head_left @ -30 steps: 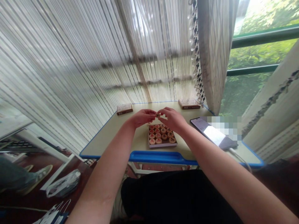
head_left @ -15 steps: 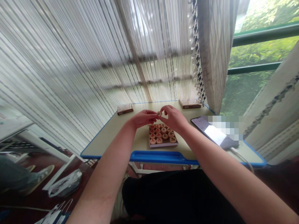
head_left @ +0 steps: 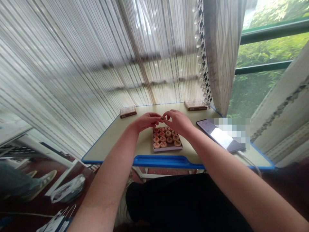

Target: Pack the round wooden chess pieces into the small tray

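Note:
Just above the far edge of an open box (head_left: pixel 168 149), a round wooden game piece (head_left: pixel 163 118) with a dark character is pinched between both hands. My left hand (head_left: pixel 148 121) grips it from the left with the fingertips. From the right, my right hand (head_left: pixel 177 121) has its thumb and index finger closed on the same piece. Rows of round pieces with red or dark characters lie in the box, and one gap shows in the front row. The far right part of the box is partly hidden by my right hand.
The pale table (head_left: pixel 103 141) has a blue rim and a blue tray groove (head_left: pixel 161 160). Flat boxes lie at the back left (head_left: pixel 128 111) and back right (head_left: pixel 195 105). A tablet (head_left: pixel 219 135) with a white cable is on the right. A person's shoe shows at lower left.
My right thumb and index finger have closed in on the piece, which is now more covered and tilted. The whole view has shifted slightly.

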Available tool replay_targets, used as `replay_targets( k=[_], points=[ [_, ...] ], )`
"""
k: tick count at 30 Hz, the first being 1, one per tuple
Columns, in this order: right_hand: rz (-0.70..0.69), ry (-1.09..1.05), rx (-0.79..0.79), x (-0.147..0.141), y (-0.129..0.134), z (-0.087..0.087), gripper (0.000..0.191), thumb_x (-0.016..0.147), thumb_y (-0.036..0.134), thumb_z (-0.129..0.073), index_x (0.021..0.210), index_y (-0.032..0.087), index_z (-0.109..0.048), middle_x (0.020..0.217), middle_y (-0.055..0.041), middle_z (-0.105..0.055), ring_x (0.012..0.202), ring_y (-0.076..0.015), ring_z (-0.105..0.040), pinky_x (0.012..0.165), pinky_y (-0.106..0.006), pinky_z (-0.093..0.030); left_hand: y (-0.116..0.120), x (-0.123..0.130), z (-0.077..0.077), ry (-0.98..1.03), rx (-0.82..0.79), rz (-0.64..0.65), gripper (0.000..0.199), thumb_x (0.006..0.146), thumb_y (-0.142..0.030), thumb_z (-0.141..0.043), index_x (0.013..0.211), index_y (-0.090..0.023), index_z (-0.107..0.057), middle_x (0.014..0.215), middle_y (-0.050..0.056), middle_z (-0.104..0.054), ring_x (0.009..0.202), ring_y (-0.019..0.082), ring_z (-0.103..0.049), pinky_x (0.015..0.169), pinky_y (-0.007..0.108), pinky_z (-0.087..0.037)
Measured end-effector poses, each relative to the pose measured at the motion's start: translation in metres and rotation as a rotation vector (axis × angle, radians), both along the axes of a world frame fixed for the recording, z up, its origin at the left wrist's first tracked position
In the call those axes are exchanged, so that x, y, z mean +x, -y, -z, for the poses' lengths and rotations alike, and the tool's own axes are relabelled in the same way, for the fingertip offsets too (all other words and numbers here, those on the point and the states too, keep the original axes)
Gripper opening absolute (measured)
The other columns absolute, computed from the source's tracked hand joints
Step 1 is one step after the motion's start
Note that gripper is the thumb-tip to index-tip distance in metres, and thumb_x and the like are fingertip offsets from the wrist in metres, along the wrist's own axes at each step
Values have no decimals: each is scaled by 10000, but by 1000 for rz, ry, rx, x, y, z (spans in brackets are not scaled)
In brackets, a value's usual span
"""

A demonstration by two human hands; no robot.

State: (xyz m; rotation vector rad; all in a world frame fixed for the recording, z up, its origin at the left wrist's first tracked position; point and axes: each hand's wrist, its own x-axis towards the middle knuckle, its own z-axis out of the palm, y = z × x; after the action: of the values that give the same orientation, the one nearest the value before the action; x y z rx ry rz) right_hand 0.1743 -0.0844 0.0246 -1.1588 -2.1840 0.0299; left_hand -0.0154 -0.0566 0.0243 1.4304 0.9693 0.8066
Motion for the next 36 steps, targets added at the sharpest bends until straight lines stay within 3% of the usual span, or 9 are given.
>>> replay_targets(
  k=[4, 8, 12, 18, 20, 22, 25, 29, 36],
  points=[
    [28, -14, -5, 0, 0, 1, 230, 780, 404, -561, 888, 204, -595, 864, -36, -605, 777, -162, -526, 591, -251, -344, 2, 0, -3, -9, 14, -24, 329, 606, -321, -753, 846, -115, -662, 709, 36, -598, 587, 65, -496, 521, 211, -368],
    [-19, -22, 7, 0, 1, 2, 275, 754, 359, -589, 987, 213, -578, 887, -26, -598, 786, -155, -526, 596, -244, -346, 2, -1, -3, -47, 48, -34, 336, 612, -326, -749, 853, -106, -674, 729, 46, -606, 566, 52, -466, 516, 211, -360],
    [-43, 9, 11, 0, 2, 0, 208, 780, 343, -557, 942, 221, -606, 866, -25, -601, 791, -155, -525, 616, -247, -347, 3, -1, -2, -30, 51, -20, 337, 607, -327, -754, 844, -100, -678, 713, 44, -603, 572, 54, -481, 528, 210, -369],
    [-17, 26, 2, 1, 5, -3, 215, 770, 368, -558, 919, 225, -616, 849, -21, -613, 773, -155, -532, 600, -251, -348, 4, 0, -5, -3, 18, 11, 348, 634, -338, -737, 876, -97, -671, 775, 71, -630, 595, 67, -517, 566, 221, -404],
    [6, 34, -29, 4, 7, -7, 206, 751, 372, -570, 880, 222, -627, 827, -18, -620, 736, -147, -534, 590, -254, -352, 0, -2, -3, -16, 64, -49, 385, 686, -394, -683, 951, -117, -654, 861, 99, -646, 636, 94, -549, 591, 244, -431],
    [-6, 43, -70, 9, 10, -13, 210, 721, 381, -594, 847, 219, -636, 793, -14, -623, 694, -138, -531, 579, -253, -358, -8, -5, 3, -110, 203, -215, 400, 734, -434, -617, 1004, -139, -635, 937, 114, -648, 690, 129, -578, 622, 272, -450],
    [-82, 86, -178, 17, 17, -21, 246, 670, 399, -637, 829, 212, -650, 748, -13, -628, 641, -127, -530, 546, -242, -366, -23, -14, 16, -510, 506, -491, 359, 736, -411, -603, 959, -136, -659, 927, 114, -658, 800, 189, -597, 734, 300, -445],
    [-101, 274, -331, 22, 24, -25, 229, 610, 369, -681, 783, 220, -673, 667, -8, -627, 548, -123, -516, 480, -244, -345, -34, -24, 27, -903, 641, -480, 381, 766, -432, -540, 985, -148, -668, 995, 124, -657, 918, 236, -585, 846, 321, -407],
    [-95, 452, -366, 15, 30, -19, 240, 605, 418, -679, 756, 230, -674, 646, -20, -618, 500, -136, -513, 431, -256, -313, -30, -22, 23, -1050, 598, -389, 346, 768, -429, -526, 895, -156, -695, 902, 112, -675, 845, 217, -596, 790, 287, -415]
  ],
)
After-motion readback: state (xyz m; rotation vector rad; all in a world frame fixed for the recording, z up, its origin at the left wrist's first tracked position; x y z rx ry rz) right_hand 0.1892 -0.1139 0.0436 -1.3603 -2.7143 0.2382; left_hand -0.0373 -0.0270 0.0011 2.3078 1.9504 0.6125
